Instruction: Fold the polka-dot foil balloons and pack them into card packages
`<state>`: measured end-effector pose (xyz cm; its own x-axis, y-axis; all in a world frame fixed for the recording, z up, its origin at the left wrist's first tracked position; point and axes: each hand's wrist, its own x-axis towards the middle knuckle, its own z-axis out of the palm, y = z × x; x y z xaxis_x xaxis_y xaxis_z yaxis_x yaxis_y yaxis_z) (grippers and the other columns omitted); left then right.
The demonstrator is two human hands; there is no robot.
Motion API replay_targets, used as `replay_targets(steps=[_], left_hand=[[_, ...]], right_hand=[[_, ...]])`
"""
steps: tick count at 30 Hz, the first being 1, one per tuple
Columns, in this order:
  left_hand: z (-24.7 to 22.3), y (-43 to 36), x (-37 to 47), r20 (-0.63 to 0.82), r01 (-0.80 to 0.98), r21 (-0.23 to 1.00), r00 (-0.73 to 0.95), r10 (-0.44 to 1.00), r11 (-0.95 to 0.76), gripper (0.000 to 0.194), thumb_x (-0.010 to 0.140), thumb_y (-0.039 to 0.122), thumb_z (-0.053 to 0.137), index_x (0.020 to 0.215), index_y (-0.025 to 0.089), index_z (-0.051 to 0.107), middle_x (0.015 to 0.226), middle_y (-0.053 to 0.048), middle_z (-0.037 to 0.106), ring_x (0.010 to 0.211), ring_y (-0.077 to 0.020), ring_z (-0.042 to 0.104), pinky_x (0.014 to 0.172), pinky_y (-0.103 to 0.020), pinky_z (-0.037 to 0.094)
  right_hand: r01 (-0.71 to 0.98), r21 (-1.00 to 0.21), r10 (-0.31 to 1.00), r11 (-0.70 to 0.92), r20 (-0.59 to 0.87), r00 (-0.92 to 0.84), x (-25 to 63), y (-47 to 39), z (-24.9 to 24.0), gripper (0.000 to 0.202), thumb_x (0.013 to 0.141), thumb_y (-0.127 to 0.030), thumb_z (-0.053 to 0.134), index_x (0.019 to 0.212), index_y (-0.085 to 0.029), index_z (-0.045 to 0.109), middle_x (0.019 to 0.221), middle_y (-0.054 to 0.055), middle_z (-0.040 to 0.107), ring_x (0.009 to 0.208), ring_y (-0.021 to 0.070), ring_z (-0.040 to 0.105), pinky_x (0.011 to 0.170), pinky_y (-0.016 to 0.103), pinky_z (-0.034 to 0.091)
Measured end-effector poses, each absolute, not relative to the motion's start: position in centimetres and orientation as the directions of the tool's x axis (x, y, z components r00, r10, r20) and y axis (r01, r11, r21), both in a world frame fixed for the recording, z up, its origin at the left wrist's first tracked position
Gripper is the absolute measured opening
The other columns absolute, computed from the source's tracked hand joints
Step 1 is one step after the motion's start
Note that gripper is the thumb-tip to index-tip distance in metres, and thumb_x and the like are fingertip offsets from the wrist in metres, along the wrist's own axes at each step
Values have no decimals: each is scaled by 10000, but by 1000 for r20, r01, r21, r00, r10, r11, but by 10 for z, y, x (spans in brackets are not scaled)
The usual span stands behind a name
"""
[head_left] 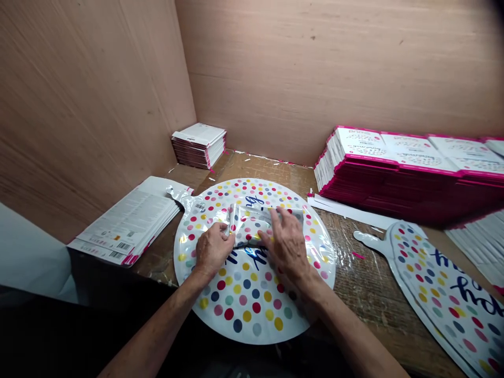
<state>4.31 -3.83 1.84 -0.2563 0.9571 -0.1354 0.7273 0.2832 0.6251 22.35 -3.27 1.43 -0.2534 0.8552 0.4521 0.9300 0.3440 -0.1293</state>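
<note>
Wooden walls (338,68) back the table (342,252). Cards (129,220) lie at its left edge; the left hand (213,249) pinches a folded foil (247,224), fingertips partly hidden, atop a balloon (248,299) at the near edge; the right hand (289,242) spreads over the foil. Rightmost balloons (437,283) are cut off.

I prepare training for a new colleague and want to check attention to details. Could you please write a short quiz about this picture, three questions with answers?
1. True or false: the left hand and the right hand are both at the folded shiny piece.
2. Where in the picture does the longest pink-and-white pile stand?
A: on the left
B: on the right
C: between the hands
3. Fill in: the flat round balloon under the hands is printed with many coloured ____.

Key: 1. True. 2. B. 3. Dots.
</note>
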Motion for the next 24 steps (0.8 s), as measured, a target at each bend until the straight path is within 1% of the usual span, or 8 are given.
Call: replay_targets(steps=[3,5,8,11,14,19,22,24], left_hand=[[21,-33,39,-154,705,642,-265,952,300,378,794,335,619,1124,151,618,818,-54,761,884,-253,712,774,-327,497],[20,-33,36,-139,678,686,-235,962,265,389,795,355,617,1124,148,603,791,-50,760,860,-248,715,757,-324,504],[14,-38,31,-64,624,766,-164,984,154,422,810,434,603,1127,157,593,773,-37,759,855,-241,714,798,-340,519],[7,-48,25,33,556,831,-96,995,26,448,801,480,615,1123,169,617,862,-48,766,868,-235,713,870,-368,527],[4,-59,15,198,533,816,106,974,-224,316,805,426,628,1021,202,683,1002,-69,753,954,-236,697,898,-368,535],[-1,-69,1,375,503,584,529,761,-637,204,871,202,541,962,220,722,1001,-46,763,1080,-216,651,927,-354,529],[-4,-72,0,387,522,508,573,723,-685,296,885,128,459,963,229,727,1012,-34,764,1054,-201,660,915,-354,528],[-4,-75,3,363,569,530,517,775,-628,258,883,189,492,970,232,731,1025,-47,755,1036,-211,662,889,-347,530]], right_hand=[[796,-48,710,603,487,-508,202,-51,17,445,901,-260,538,1312,-91,536,1288,186,591,1180,301,542,1036,454,423],[777,-88,707,623,488,-512,196,-53,16,474,899,-277,550,1322,-66,520,1306,204,576,1202,309,532,1037,451,433],[849,-263,798,458,542,-263,216,-44,11,619,916,-413,571,1401,-54,430,1400,240,495,1290,342,470,1058,496,419],[839,-482,904,252,427,-26,257,-40,6,795,851,-529,634,1450,-80,368,1372,256,514,1249,385,511,985,555,468],[702,-610,929,368,278,-246,291,-49,4,658,825,-454,678,1392,-191,472,1246,141,633,1119,320,621,899,471,540],[564,-395,687,725,465,-558,310,-75,1,484,862,-162,542,1346,-171,530,1382,154,555,1236,256,554,980,411,487],[586,-305,656,751,442,-612,310,-79,-2,393,907,-145,455,1278,-155,586,1282,147,630,1123,239,617,922,381,496],[645,-356,735,677,368,-569,306,-73,-3,283,945,-207,438,1098,-190,676,1074,90,714,940,208,670,808,323,508]])
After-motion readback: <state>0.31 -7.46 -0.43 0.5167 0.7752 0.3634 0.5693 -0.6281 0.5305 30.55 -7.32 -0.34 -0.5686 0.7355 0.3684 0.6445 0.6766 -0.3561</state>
